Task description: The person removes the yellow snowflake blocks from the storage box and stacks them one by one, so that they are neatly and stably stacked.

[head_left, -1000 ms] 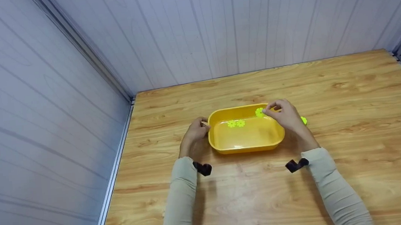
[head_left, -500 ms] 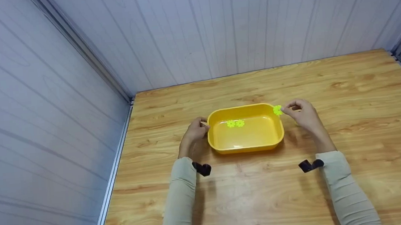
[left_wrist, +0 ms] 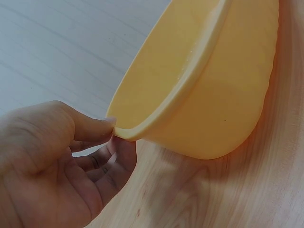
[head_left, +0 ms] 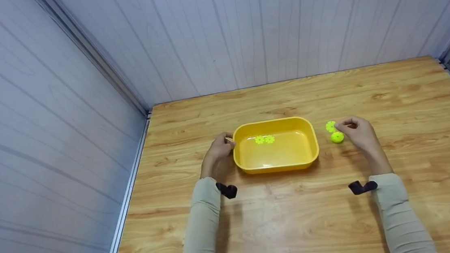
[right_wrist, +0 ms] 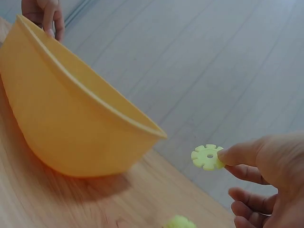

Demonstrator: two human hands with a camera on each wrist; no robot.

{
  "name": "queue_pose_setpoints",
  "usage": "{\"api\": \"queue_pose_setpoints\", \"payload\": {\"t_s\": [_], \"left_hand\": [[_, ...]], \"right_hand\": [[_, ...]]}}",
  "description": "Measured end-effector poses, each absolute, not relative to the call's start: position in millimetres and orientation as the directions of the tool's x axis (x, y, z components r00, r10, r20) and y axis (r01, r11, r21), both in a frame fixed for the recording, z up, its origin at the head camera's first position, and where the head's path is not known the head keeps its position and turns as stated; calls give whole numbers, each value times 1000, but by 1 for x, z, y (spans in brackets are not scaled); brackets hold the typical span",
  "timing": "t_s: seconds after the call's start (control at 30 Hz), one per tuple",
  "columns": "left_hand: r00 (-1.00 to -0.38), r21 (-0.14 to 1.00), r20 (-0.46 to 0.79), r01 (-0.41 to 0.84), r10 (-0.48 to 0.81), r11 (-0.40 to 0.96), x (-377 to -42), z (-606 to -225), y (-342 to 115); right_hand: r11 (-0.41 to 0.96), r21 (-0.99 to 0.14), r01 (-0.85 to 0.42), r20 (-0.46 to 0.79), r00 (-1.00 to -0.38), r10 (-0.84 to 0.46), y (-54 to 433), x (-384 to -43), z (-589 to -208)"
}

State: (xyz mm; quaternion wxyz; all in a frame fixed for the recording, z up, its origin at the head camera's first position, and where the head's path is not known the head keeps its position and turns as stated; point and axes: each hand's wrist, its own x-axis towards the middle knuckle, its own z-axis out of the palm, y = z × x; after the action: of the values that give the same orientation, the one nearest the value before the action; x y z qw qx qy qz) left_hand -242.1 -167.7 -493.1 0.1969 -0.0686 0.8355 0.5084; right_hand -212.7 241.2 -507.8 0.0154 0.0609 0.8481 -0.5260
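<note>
A yellow plastic basin (head_left: 277, 166) stands on the wooden table. My left hand (head_left: 219, 148) pinches its left rim between thumb and fingers, plain in the left wrist view. To the right of the basin, my right hand (head_left: 361, 133) pinches a notched yellow-green disc (right_wrist: 205, 157) with a small central hole, raised above the table. Just below that disc in the head view, a small round yellow-green piece (head_left: 337, 137) lies on the table. Two flower-shaped discs of the same colour (head_left: 265, 139) lie side by side in the basin.
The wooden tabletop (head_left: 273, 216) spreads around the basin. A pale panelled wall (head_left: 241, 35) rises behind it, and another wall (head_left: 38, 138) borders the left side. Each wrist wears a small black camera mount (head_left: 227, 190).
My right hand has moved right from over the basin to beside it, still pinching the disc. The round piece, hidden half a second ago, now shows. My left hand stays at the rim.
</note>
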Motion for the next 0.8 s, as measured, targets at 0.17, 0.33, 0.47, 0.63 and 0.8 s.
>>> {"api": "queue_pose_setpoints", "payload": {"t_s": [0.17,0.33,0.47,0.63,0.8], "left_hand": [[-915,821,-395,-310,86,480,-242,-492,-168],[-916,822,-389,-295,100,487,-241,-492,-168],[-921,823,-374,-276,107,497,-242,-493,-169],[-921,822,-375,-278,105,497,-243,-494,-169],[-920,810,-379,-281,95,514,-242,-494,-168]], "right_hand": [[445,-878,173,-145,-985,95,252,-209,-514],[520,-829,208,-189,-978,90,260,-209,-520],[556,-803,214,-213,-975,67,264,-211,-524],[562,-795,228,-234,-970,62,264,-213,-527],[579,-779,240,-243,-967,73,263,-214,-529]]}}
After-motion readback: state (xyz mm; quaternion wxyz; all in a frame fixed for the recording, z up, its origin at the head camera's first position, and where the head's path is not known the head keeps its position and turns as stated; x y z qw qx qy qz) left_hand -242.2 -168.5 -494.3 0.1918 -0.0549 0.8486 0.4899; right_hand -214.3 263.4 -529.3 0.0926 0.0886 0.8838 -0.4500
